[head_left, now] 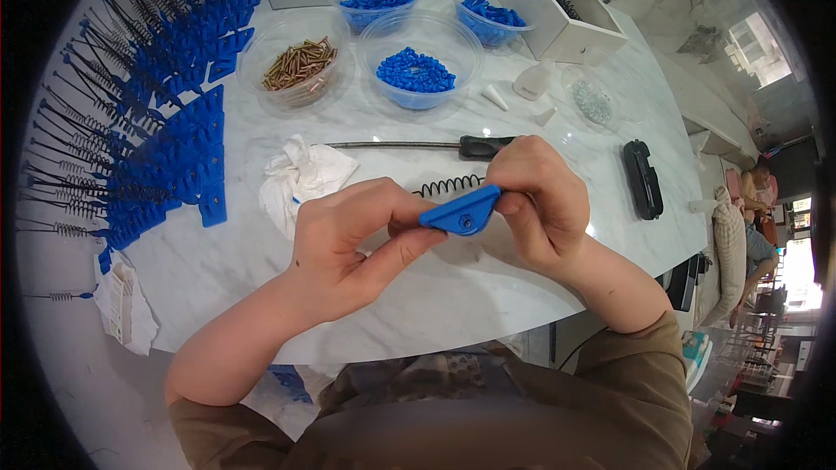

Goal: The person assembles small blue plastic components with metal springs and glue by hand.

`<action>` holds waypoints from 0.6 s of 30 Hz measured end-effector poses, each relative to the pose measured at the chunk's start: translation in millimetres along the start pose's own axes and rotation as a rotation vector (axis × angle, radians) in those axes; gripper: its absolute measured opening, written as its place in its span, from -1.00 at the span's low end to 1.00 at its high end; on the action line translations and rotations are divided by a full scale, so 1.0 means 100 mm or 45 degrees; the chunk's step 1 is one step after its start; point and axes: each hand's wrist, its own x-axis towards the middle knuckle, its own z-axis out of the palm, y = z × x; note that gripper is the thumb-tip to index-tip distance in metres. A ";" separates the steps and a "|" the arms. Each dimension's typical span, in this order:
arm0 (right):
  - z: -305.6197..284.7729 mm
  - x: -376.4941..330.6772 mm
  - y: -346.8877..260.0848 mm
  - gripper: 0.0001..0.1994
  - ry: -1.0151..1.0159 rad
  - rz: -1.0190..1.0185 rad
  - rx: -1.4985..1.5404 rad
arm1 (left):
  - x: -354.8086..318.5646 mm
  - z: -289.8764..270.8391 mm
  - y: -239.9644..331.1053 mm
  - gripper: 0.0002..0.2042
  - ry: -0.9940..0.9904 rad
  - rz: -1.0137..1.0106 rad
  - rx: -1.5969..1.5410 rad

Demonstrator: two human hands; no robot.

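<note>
Our left hand [329, 242] pinches the blue piece [470, 211] at nine o'clock, our right hand [547, 196] at two, seemingly fitting the spring [451, 184] at twelve; next probably calls for steady pressure.

I wear a plain brown top [453, 439] with a matt look. Its left sleeve [222, 435] and right sleeve [640, 365] both stop short, leaving my forearms [614, 292] uncovered; the right one falls in soft folds. Across my front shows a darker patch [461, 372] with a mottled, dotted pattern, whether printed or a separate piece I cannot tell. My left grip [353, 239] and right grip [550, 204] are bare, and a small round spot [297, 263] marks the left near the wrist.
</note>
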 end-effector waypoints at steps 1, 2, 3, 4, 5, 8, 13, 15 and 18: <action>0.01 0.01 -0.02 -0.82 0.008 -0.024 -0.007 | 0.00 0.00 0.01 -0.84 0.015 0.044 0.040; 0.01 0.01 -0.02 -0.81 0.017 -0.049 -0.014 | 0.01 0.01 0.02 -0.84 0.017 0.044 0.042; 0.01 0.01 -0.03 -0.81 0.016 -0.051 -0.012 | 0.02 0.03 0.04 -0.80 0.049 0.072 0.021; 0.00 0.00 -0.03 -0.80 -0.017 -0.076 -0.038 | 0.03 0.04 0.05 -0.75 0.080 0.100 -0.001; 0.00 0.00 -0.02 -0.79 -0.051 -0.101 -0.064 | 0.04 0.02 0.07 -0.75 0.081 0.100 0.000; 0.03 -0.01 0.00 -0.79 -0.110 -0.075 -0.017 | 0.03 -0.02 0.08 -0.68 0.003 0.174 -0.004; 0.01 -0.02 -0.01 -0.76 -0.139 0.011 0.016 | 0.02 -0.01 0.00 -0.59 0.025 0.262 0.110; 0.02 -0.02 -0.01 -0.75 -0.123 0.058 0.060 | 0.04 0.00 0.00 -0.62 0.037 0.263 0.089; 0.01 -0.01 0.01 -0.71 -0.113 -0.094 0.016 | 0.03 0.00 0.01 -0.65 0.033 0.256 0.074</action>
